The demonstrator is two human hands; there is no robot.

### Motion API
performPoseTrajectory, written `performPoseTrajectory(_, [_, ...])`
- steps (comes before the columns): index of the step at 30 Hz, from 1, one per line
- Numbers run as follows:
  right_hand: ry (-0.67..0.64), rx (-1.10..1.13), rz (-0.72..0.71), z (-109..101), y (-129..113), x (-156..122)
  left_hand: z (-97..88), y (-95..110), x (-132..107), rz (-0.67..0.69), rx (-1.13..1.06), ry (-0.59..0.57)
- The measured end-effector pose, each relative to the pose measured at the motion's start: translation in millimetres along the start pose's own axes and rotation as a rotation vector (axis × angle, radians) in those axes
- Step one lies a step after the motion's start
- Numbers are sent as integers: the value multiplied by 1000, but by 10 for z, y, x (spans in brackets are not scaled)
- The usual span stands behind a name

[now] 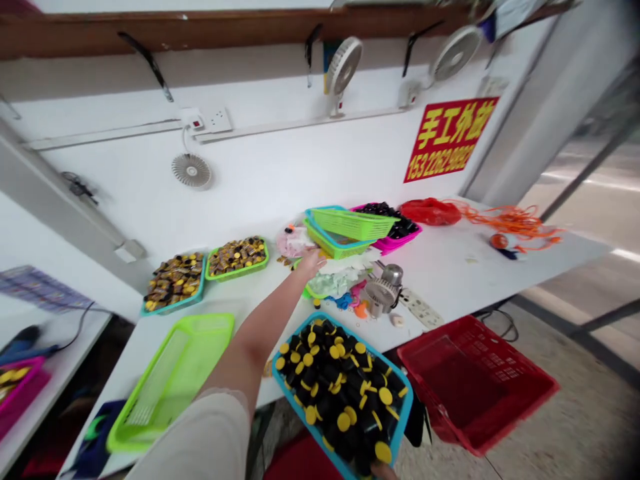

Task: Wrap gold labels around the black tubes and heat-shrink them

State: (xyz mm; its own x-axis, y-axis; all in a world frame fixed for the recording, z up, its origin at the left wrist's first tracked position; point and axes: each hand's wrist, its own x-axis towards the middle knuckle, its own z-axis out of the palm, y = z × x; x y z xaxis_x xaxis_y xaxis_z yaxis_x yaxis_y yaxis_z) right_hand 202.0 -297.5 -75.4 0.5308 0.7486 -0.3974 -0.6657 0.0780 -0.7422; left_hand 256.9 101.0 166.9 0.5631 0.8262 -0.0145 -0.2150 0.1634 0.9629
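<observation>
My left hand (313,262) reaches out to the near left corner of stacked green and blue plastic baskets (340,250). Its fingers are small and blurred, so their grip and any contact are unclear. Close beneath it lie pale plastic bags (336,281) in a green basket. Low in view, my right hand (384,471) grips the near rim of a blue basket (407,407), its fingers mostly hidden. That basket is tilted and full of small black pieces with yellow round ends (345,380). It is held before the table's front edge.
Green and blue baskets of brownish-yellow pieces (237,257) stand at the back left. A long green basket (175,380) lies nearer. Black pieces (383,217) fill a pink basket behind the stack. A small fan (383,293) stands right; a red crate (475,380) sits lower right.
</observation>
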Motion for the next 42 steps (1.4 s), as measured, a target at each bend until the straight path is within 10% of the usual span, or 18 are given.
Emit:
performPoseTrajectory(8, [155,32,210,-240,-61,155,-2147,-587,-3070,-276,904,620])
performPoseTrajectory(13, [109,0,254,61,-22,376,-2816,-757,-4223,-526,1371,667])
performPoseTrajectory(24, [10,-46,279,1094,265,803,-3282,-961,-4339,-433,1894,306])
performPoseTrajectory(32, [-6,-137,264,1878,383,1173,-3619,-1069,-4294,-377,1792,149])
performPoseTrajectory(42, [-66,-344,118,2738,391,2294,-4073,-1111,-4446,-343,1687,-30])
